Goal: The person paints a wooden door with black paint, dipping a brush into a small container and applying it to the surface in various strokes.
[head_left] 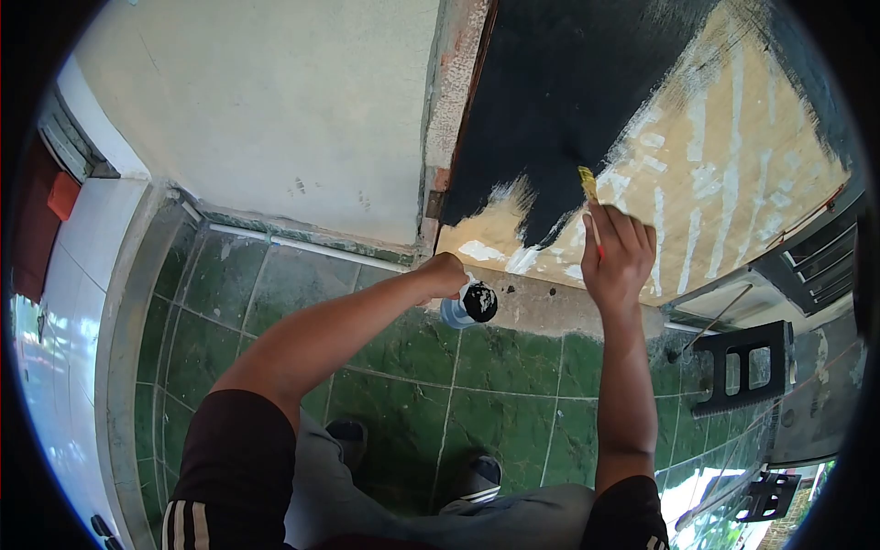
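Observation:
In my right hand (pixel 619 252) is a paintbrush (pixel 588 183), its fingers closed round the red handle. The brush's yellowish head points up at the edge between the black paint and the bare tan part of a board (pixel 715 183). White patches and streaks mark that tan part. My left hand (pixel 443 278) is closed on the rim or handle of a small cup of black paint (pixel 479 301), held over the floor below the board. The exact grip on the cup is partly hidden by the fingers.
A pale wall (pixel 275 110) stands to the left, with a white pipe (pixel 302 244) along its foot. Green tiles (pixel 403 357) cover the floor under my feet. At the right are a black plastic frame-like piece (pixel 744 368) and a dark louvred panel (pixel 830 257).

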